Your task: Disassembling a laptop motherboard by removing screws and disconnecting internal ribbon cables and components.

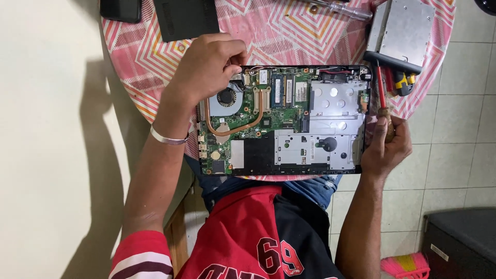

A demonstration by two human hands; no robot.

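Cream wall (46, 129), pale tiled floor (454, 150), round table (129, 67) (pink zigzag cloth)

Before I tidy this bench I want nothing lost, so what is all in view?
laptop: 1, opened, green board showing, table middle
fan: 1, black, laptop's left part
copper pipe: 1, curving under fan
tablecloth: 1, pink patterned, on round table
black panel: 1, top left
metal drive: 1, silver, top right
clear screwdriver: 1, top edge
yellow tool: 1, right of laptop
broom: 1, pink, floor
bangle: 1, silver, left wrist
left hand: on laptop's top left corner
right hand: holds red screwdriver
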